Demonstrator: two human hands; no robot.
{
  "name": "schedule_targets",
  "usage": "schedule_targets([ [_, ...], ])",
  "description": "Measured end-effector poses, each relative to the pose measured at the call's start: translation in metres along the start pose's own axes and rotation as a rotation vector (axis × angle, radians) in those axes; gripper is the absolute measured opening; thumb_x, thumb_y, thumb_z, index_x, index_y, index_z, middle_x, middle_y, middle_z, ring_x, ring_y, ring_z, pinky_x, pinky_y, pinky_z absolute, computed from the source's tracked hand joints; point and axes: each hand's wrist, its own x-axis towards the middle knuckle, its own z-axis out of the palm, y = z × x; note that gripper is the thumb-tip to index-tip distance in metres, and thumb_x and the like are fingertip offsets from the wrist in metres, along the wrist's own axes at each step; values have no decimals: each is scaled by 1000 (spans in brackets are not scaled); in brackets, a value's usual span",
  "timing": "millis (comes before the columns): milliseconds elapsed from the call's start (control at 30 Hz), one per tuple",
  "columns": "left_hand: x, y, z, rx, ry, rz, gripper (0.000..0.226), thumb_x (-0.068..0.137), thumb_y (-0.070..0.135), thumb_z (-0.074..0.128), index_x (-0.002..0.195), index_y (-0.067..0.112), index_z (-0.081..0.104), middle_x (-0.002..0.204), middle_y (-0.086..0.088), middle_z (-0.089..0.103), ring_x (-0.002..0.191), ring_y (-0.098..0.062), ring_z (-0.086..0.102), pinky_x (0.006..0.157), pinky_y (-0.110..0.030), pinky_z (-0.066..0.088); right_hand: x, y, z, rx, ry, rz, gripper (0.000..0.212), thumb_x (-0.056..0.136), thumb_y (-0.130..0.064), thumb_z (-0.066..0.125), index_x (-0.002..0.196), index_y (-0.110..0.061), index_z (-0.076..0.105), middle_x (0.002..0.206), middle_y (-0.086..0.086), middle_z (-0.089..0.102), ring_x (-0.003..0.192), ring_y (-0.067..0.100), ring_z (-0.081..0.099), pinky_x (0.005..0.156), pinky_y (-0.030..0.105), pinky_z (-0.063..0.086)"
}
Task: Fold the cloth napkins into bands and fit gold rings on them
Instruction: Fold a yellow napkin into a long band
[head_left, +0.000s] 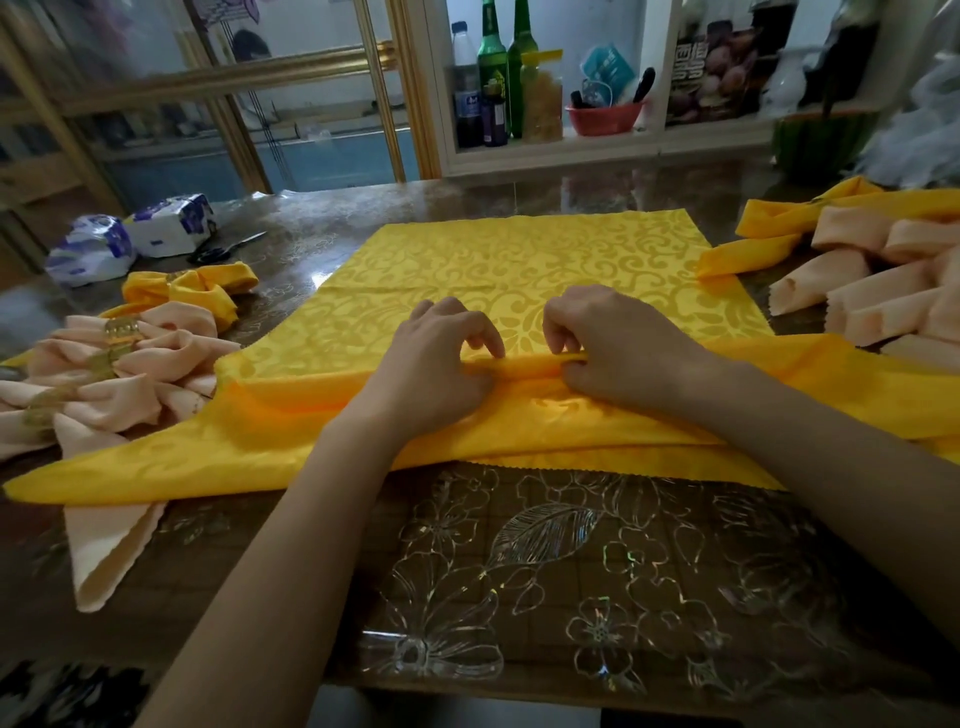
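A yellow patterned napkin (519, 265) lies spread on the table, its near part gathered into pleats. My left hand (441, 358) and my right hand (618, 343) pinch the top pleat side by side at the napkin's middle. At the left lie finished peach napkins (130, 374) with gold rings (122, 330) on them, and a yellow ringed napkin (197, 291) behind them. A peach napkin (111, 545) pokes out from under the yellow cloth's near left corner.
Folded peach bands (872, 291) and yellow bands (769, 228) are piled at the right. Scissors (223, 249) and tissue packs (130, 239) lie at the far left. The table (571, 571) has a clear floral cover. Shelves with bottles (491, 78) stand behind.
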Motion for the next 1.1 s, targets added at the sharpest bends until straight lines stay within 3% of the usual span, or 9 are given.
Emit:
schedule_targets([
  [100, -1, 1, -1, -79, -37, -54, 3, 86, 24, 61, 89, 23, 61, 82, 5, 49, 80, -12, 42, 65, -21, 32, 1, -1, -1, -15, -135, 3, 21, 80, -8, 58, 89, -22, 47, 90, -6, 40, 89, 11, 38, 72, 24, 32],
  [200, 0, 0, 1, -104, -121, -151, 7, 90, 28, 58, 89, 21, 58, 73, 8, 49, 65, -7, 44, 56, -22, 33, 0, -3, -8, 55, -318, 108, 19, 79, -11, 57, 94, -22, 55, 90, -8, 43, 89, 15, 47, 78, 34, 46],
  [333, 2, -3, 3, -135, -176, -198, 10, 91, 30, 57, 93, 20, 56, 75, 7, 47, 65, -7, 43, 56, -22, 33, 0, -7, -3, 39, -115, 88, 15, 91, -26, 52, 101, -18, 61, 104, -1, 53, 100, 18, 51, 87, 32, 43],
  [400, 3, -5, 4, -137, -173, -181, 9, 90, 29, 59, 93, 21, 55, 80, 6, 48, 72, -9, 45, 62, -22, 36, 0, -12, 5, -9, -77, 54, 29, 97, -31, 45, 120, -17, 56, 124, 3, 52, 118, 20, 45, 98, 31, 35],
  [467, 4, -7, 6, -107, -171, -158, 9, 89, 30, 60, 95, 25, 54, 90, 5, 49, 91, -15, 48, 81, -27, 42, 0, -18, 13, -9, -224, 38, 43, 101, -34, 34, 140, -19, 39, 146, 4, 37, 135, 21, 32, 109, 35, 26],
  [567, 2, -5, 4, -86, -186, -167, 12, 89, 30, 59, 101, 27, 60, 104, 3, 48, 108, -20, 49, 99, -38, 39, 0, -20, 17, -3, -324, 38, 46, 102, -35, 27, 146, -22, 31, 155, 2, 24, 142, 20, 20, 114, 36, 17],
  [667, -1, -6, -5, -142, -212, -171, 18, 90, 25, 61, 107, 23, 65, 104, 3, 52, 104, -15, 52, 87, -24, 41, 2, -14, 8, 133, -265, 68, 38, 99, -31, 41, 135, -19, 49, 142, 2, 43, 130, 18, 38, 109, 36, 30],
  [833, -5, -18, -21, -160, -241, -258, 25, 88, 24, 64, 113, 25, 65, 101, 9, 55, 95, -6, 49, 71, -15, 37, 1, 7, -8, 217, -154, 85, 17, 88, -18, 62, 105, -17, 67, 96, -5, 61, 86, 6, 54, 69, 12, 40],
  [1100, -3, -14, -18, -88, -74, -227, 11, 82, 18, 68, 91, 23, 65, 88, 11, 52, 90, -9, 50, 79, -22, 42, 3, 10, -11, 266, -134, 102, 20, 80, -13, 66, 96, -23, 64, 84, -16, 54, 78, 1, 51, 66, 10, 42],
])
